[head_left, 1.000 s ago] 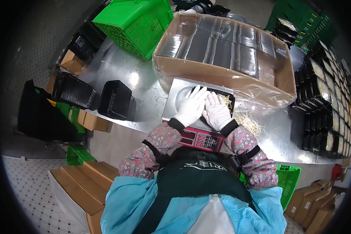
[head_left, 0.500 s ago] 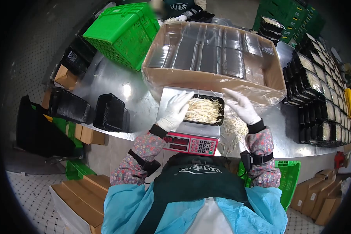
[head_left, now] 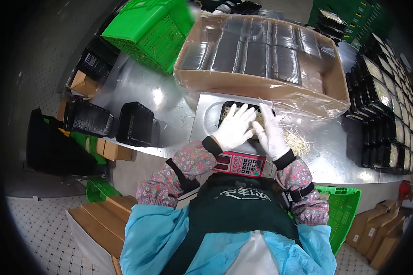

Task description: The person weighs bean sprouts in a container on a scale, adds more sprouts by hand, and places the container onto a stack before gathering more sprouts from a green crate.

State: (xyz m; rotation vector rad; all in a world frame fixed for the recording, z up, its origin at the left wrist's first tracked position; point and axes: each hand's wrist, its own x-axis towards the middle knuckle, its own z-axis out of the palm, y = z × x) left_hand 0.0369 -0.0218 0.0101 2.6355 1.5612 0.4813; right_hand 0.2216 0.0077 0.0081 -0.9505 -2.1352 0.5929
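A black tray (head_left: 226, 106) of pale, thin sprouts sits on the metal plate of a red scale (head_left: 249, 164). My left hand (head_left: 237, 126), in a white glove, lies over the sprouts with its fingers spread. Also gloved in white, my right hand (head_left: 271, 133) is at the tray's right side, fingers extended and thumb apart, close to the left fingertips. Both hands hide most of the tray's contents. Loose sprouts (head_left: 298, 140) lie on the metal table to the right of the scale.
Beyond the scale stands a carton (head_left: 261, 87) of clear lids, beside a green crate (head_left: 147, 34). Empty black trays (head_left: 135, 123) are at the left. Filled trays (head_left: 384, 94) are stacked at the right. A co-worker's gloved hand (head_left: 224, 8) shows at the top.
Both hands have moved inward over the tray, my right hand coming from the tray's right side towards the left one. The whole view has shifted slightly.
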